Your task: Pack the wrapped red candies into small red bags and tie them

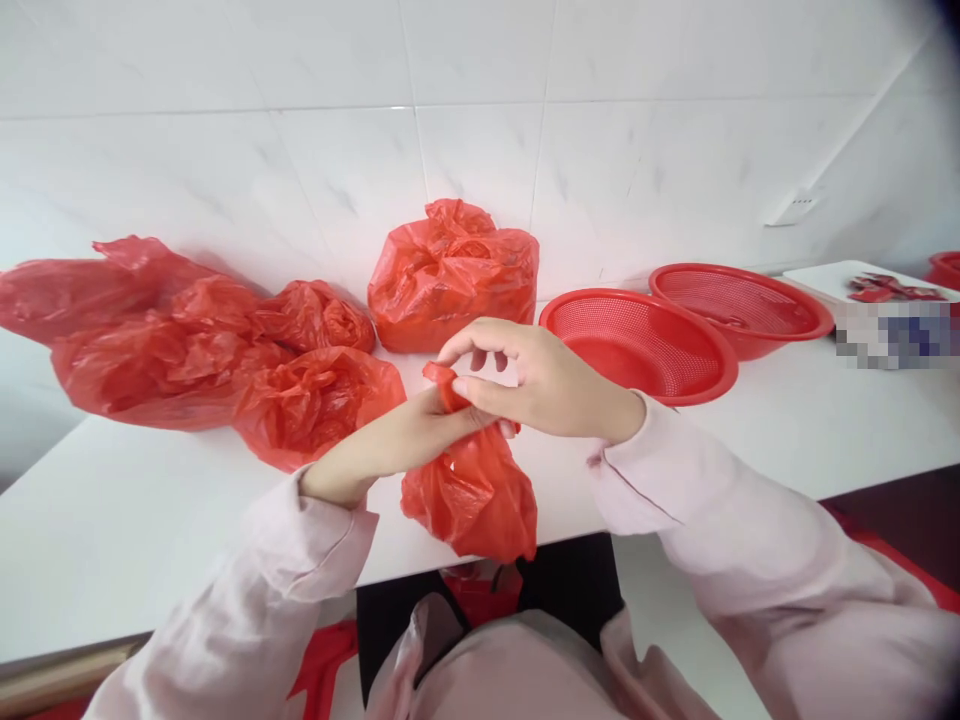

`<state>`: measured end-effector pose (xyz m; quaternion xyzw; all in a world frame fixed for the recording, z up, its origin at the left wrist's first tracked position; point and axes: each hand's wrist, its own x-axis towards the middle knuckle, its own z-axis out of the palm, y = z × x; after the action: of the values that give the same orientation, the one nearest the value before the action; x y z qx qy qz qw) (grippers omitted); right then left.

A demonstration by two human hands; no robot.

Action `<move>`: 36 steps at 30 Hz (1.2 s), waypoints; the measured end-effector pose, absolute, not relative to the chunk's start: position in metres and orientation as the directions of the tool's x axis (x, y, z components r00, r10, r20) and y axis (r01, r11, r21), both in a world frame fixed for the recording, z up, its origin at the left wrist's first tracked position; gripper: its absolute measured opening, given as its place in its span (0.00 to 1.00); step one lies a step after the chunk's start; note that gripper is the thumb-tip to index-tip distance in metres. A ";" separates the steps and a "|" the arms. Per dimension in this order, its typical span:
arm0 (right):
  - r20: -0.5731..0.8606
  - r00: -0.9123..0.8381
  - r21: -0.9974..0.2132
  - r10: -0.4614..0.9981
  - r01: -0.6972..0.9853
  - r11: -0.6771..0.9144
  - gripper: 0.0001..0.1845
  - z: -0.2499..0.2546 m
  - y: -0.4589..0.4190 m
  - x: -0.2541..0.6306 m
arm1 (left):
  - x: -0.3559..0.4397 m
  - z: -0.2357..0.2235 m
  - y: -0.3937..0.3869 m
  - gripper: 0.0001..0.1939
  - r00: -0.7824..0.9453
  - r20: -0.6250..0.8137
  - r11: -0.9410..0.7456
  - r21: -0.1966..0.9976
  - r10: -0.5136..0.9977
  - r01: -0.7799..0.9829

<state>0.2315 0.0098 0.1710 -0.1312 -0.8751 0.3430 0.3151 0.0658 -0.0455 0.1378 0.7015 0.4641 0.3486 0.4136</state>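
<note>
Gathered at its neck, a red plastic bag point(476, 495) hangs at the table's front edge between my hands. My left hand point(420, 430) is closed around the bag's neck, its fingers partly hidden behind the right hand. My right hand point(525, 375) is above it, thumb against the bunched top of the bag and the other fingers curled. Whether those right fingers pinch the plastic fully is partly hidden. What the bag contains cannot be made out. Just left of my left hand lies another crumpled red bag point(315, 400).
Several red bags point(150, 370) pile up at the left, and a fuller one point(454, 285) stands against the tiled wall. Two red perforated baskets point(637, 345) sit at the right. Beyond them is a white board point(825, 280) bearing small dark and red items.
</note>
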 end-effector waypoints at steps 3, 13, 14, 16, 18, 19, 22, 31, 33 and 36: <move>0.339 -0.809 -0.741 0.481 0.085 0.666 0.17 0.153 0.021 0.241 | 0.058 0.135 -0.046 0.18 0.191 -0.010 -0.048 0.954 0.982 0.295; 0.375 -0.698 -0.830 0.611 0.041 0.557 0.10 0.141 0.009 0.252 | 0.054 0.131 -0.041 0.20 0.204 -0.049 0.020 0.990 0.978 0.142; 0.375 -0.725 -0.832 0.579 0.014 0.555 0.10 0.142 0.007 0.252 | 0.054 0.132 -0.042 0.19 0.244 -0.027 -0.004 0.992 0.969 0.124; 0.385 -0.768 -0.842 0.513 -0.063 0.536 0.11 0.139 0.007 0.251 | 0.052 0.134 -0.043 0.17 0.281 0.011 -0.050 0.990 0.960 0.131; 0.455 -0.713 -0.841 0.533 -0.149 0.519 0.13 0.131 0.011 0.246 | 0.051 0.134 -0.044 0.14 0.286 0.023 -0.082 0.977 0.958 0.196; 0.491 -0.658 -0.838 0.571 -0.177 0.517 0.14 0.126 0.015 0.243 | 0.050 0.134 -0.044 0.12 0.290 0.020 -0.092 0.968 0.957 0.235; 0.450 -0.611 -0.873 0.651 -0.147 0.465 0.14 0.110 0.026 0.231 | 0.050 0.131 -0.043 0.09 0.320 0.003 -0.120 0.930 0.948 0.347; 0.259 -0.812 -0.957 0.523 -0.141 0.254 0.15 0.086 0.037 0.226 | 0.056 0.103 -0.049 0.15 0.158 0.499 -0.423 0.477 0.852 0.770; 0.254 -0.839 -0.961 0.481 -0.161 0.226 0.13 0.084 0.035 0.228 | 0.056 0.098 -0.049 0.15 0.173 0.593 -0.489 0.427 0.787 0.760; 0.297 -0.808 -0.919 0.509 -0.097 0.382 0.13 0.082 0.029 0.233 | 0.052 0.091 -0.050 0.15 0.230 0.596 -0.519 0.373 0.769 0.769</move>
<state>0.2331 0.0291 0.0823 -0.1317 -0.7823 0.5402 0.2807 0.0519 -0.0504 0.0907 0.7844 0.4902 0.3800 0.0003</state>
